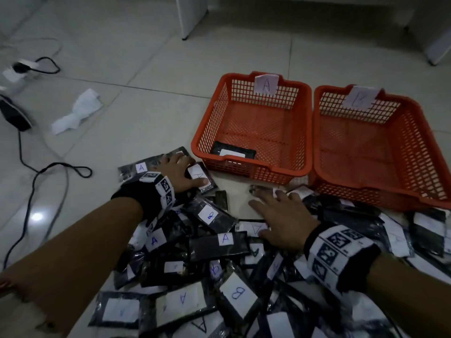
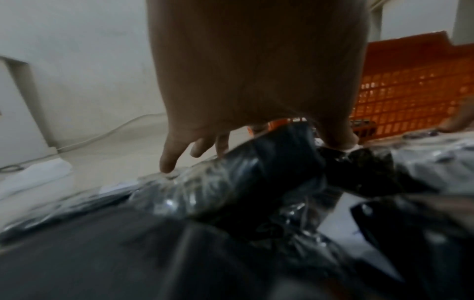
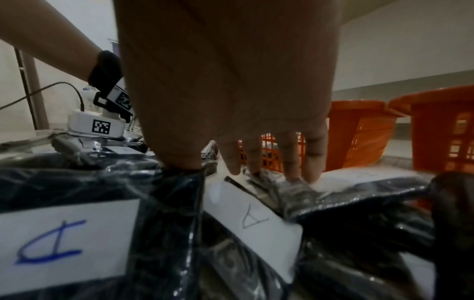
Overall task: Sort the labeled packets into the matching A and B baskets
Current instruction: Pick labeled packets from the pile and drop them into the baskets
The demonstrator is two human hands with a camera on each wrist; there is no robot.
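Two orange baskets stand side by side on the floor, basket A holding one black packet and basket B with nothing showing inside. A pile of black packets with white A and B labels spreads in front of them. My left hand lies over a packet labelled A near basket A's front left corner, its fingers fairly straight and its thumb pressing the plastic. My right hand is spread flat on the pile, its fingertips touching packets just before the baskets.
Black and grey cables loop over the tiled floor at the left, near a crumpled white paper, a plugged socket block and a dark device. White furniture stands behind the baskets.
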